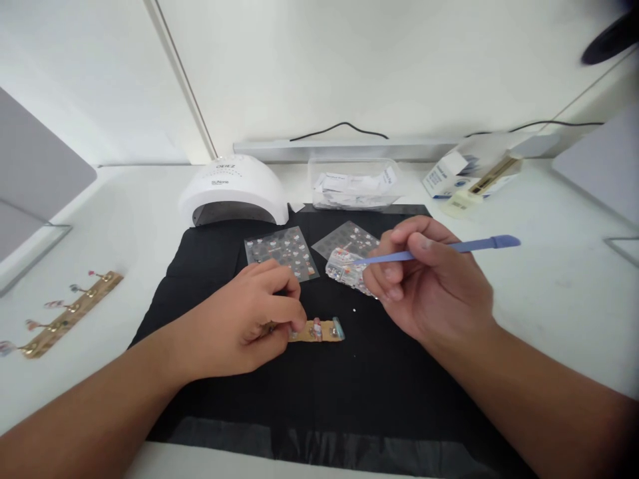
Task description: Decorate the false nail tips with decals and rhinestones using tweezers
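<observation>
Holding a gold nail-tip strip steady while a blue pick hovers over a gem packet

Spreading across the white desk (pixel 549 286), the black rectangular work mat (pixel 319 392) carries everything in use; the white domed nail lamp (pixel 233 189) sits at its 11 o'clock corner. The left hand (pixel 244 326) pinches the narrow gold holder strip with painted nail tips (pixel 319 330) at mat centre, so pressing it flat should stop wobble. The right hand (pixel 429 286), at 2 o'clock from the strip, grips the slim blue plastic pick (pixel 449 247); its tip points at the clear crinkled packet of rhinestones (pixel 344 269), and a light touch there seems wise. Fingers hide the strip's left end, the pick's tip blurs into the packet, and whether it carries a stone cannot be told.
</observation>
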{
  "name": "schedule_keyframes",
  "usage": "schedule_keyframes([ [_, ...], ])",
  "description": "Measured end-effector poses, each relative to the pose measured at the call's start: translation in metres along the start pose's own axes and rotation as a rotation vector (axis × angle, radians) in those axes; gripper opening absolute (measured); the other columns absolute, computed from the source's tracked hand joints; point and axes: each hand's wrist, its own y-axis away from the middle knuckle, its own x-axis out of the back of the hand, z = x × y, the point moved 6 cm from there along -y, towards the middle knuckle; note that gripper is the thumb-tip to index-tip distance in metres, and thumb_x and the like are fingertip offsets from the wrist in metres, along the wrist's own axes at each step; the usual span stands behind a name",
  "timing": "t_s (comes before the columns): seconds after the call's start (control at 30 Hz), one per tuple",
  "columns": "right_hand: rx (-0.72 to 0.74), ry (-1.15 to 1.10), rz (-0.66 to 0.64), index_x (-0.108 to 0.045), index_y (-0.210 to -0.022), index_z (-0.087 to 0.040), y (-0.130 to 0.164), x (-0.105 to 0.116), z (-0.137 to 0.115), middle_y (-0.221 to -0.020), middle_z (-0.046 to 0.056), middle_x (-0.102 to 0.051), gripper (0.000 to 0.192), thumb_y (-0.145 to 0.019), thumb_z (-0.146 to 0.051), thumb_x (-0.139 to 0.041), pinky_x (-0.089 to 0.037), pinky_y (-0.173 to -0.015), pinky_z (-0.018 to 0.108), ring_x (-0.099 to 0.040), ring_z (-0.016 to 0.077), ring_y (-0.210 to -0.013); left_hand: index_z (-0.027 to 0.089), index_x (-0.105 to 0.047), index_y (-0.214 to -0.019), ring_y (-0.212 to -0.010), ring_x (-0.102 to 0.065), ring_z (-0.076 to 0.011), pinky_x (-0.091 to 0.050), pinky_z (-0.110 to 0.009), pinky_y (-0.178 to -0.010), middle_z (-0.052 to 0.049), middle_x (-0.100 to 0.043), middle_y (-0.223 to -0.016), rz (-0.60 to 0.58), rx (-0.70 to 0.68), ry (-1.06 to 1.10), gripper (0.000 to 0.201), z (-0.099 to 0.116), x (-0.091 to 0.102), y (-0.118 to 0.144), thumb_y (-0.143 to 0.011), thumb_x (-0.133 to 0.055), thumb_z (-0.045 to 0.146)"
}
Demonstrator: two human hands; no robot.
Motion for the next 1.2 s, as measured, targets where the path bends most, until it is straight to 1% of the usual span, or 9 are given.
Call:
schedule_keyframes([
  [0.1, 0.009, -0.006, -0.009, -0.07, -0.074, -0.024, 0.0, 0.002, -0.001, -0.051, -0.004, -0.062, 0.01, -0.08, -0.03, -0.076, -0.033, -0.039, 0.026, -0.046, 0.0101, -0.035, 0.021, -0.065, -0.094, -0.094, -0.055, -0.0148, -0.043, -0.031, -0.085, -0.003, -0.054, -0.107, 0.087, -0.038, 0.025, 0.029, 0.002, 0.009, 0.005, -0.083, -0.05, -0.001],
  [0.23, 0.039, -0.023, -0.041, -0.07, -0.075, -0.023, -0.001, 0.004, -0.003, -0.052, -0.003, -0.063, 0.009, -0.083, -0.027, -0.073, -0.035, -0.04, 0.026, -0.048, 0.01, -0.036, 0.023, -0.061, -0.103, -0.1, -0.056, -0.0153, -0.047, -0.029, -0.083, -0.003, -0.053, -0.109, 0.374, -0.023, -0.007, 0.028, -0.008, 0.034, 0.013, -0.088, -0.05, 0.002],
  [0.3, 0.045, -0.028, -0.053, -0.071, -0.076, -0.023, -0.002, 0.004, -0.002, -0.052, -0.003, -0.063, 0.008, -0.084, -0.026, -0.072, -0.036, -0.04, 0.025, -0.048, 0.0097, -0.037, 0.022, -0.06, -0.099, -0.099, -0.057, -0.0175, -0.048, -0.034, -0.087, -0.003, -0.055, -0.105, 0.501, 0.091, -0.104, 0.02, -0.023, 0.044, 0.016, -0.088, -0.052, 0.007],
  [0.37, 0.048, -0.023, -0.057, -0.072, -0.076, -0.023, -0.002, 0.004, -0.001, -0.051, -0.003, -0.063, 0.008, -0.083, -0.025, -0.072, -0.037, -0.041, 0.024, -0.048, 0.0095, -0.037, 0.021, -0.061, -0.097, -0.098, -0.057, -0.0206, -0.048, -0.039, -0.089, -0.003, -0.057, -0.101, 0.548, 0.279, -0.209, 0.015, -0.042, 0.049, 0.017, -0.087, -0.053, 0.013],
  [0.43, 0.06, -0.009, -0.051, -0.073, -0.076, -0.023, -0.002, 0.004, 0.0, -0.051, -0.003, -0.063, 0.007, -0.083, -0.025, -0.071, -0.038, -0.042, 0.025, -0.049, 0.0096, -0.039, 0.021, -0.062, -0.101, -0.102, -0.057, -0.0236, -0.048, -0.043, -0.092, -0.004, -0.059, -0.103, 0.46, 0.425, -0.278, 0.02, -0.059, 0.045, 0.015, -0.085, -0.051, 0.015],
  [0.63, 0.089, 0.072, -0.064, -0.073, -0.076, -0.024, 0.008, 0.0, 0.004, -0.055, -0.003, -0.063, 0.011, -0.085, -0.03, -0.071, -0.047, -0.055, 0.029, -0.057, 0.0126, -0.051, 0.02, -0.062, -0.122, -0.119, -0.053, -0.0323, -0.043, -0.056, -0.105, -0.009, -0.062, -0.123, 0.305, 0.503, -0.329, 0.043, -0.073, 0.031, 0.012, -0.081, -0.053, 0.02],
  [0.77, 0.065, 0.093, -0.104, -0.073, -0.078, -0.024, 0.015, -0.005, 0.013, -0.059, -0.002, -0.063, 0.016, -0.086, -0.037, -0.074, -0.049, -0.061, 0.03, -0.058, 0.0135, -0.057, 0.023, -0.054, -0.14, -0.136, -0.042, -0.0386, -0.034, -0.063, -0.112, -0.013, -0.051, -0.147, 0.206, 0.537, -0.362, 0.059, -0.078, 0.021, 0.012, -0.085, -0.062, 0.045],
  [0.97, -0.036, 0.097, -0.124, -0.071, -0.077, -0.024, 0.021, -0.007, 0.033, -0.055, -0.004, -0.059, 0.024, -0.085, -0.046, -0.074, -0.047, -0.067, 0.031, -0.054, 0.0125, -0.057, 0.027, -0.034, -0.157, -0.151, -0.023, -0.042, -0.025, -0.064, -0.12, -0.013, -0.028, -0.166, 0.069, 0.558, -0.386, 0.097, -0.092, 0.013, 0.015, -0.076, -0.072, 0.065],
  [1.2, -0.076, 0.166, -0.11, -0.07, -0.076, -0.022, 0.023, -0.007, 0.04, -0.061, -0.003, -0.062, 0.029, -0.085, -0.048, -0.074, -0.043, -0.059, 0.025, -0.054, 0.0102, -0.056, 0.029, -0.033, -0.158, -0.152, -0.025, -0.0419, -0.026, -0.063, -0.12, -0.013, -0.027, -0.167, 0.009, 0.583, -0.412, 0.094, -0.088, 0.012, 0.013, -0.08, -0.07, 0.065],
])
